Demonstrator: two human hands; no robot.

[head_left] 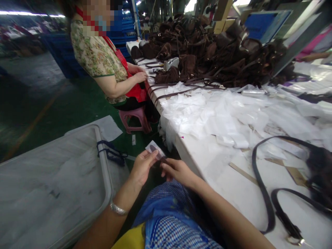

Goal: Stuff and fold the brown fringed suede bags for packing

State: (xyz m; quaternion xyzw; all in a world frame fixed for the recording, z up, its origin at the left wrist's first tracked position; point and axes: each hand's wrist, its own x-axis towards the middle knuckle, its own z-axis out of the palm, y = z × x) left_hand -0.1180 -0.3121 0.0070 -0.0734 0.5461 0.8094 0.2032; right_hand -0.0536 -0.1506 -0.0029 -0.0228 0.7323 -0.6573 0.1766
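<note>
Left hand pinches a bag; right hand beside it grips a dark strip; held by fingertips off the desk rightward, either could slip to the floor.

Dim hall, uneven light: strip lights glow far off at upper left, and the floor is murky. The white table and plastic bags catch the brightest light, near washed out. The wide lens bends the edges, and the tray is smeared with motion blur. The left hand, right hand and packet sit in shade, fairly sharp.
</note>
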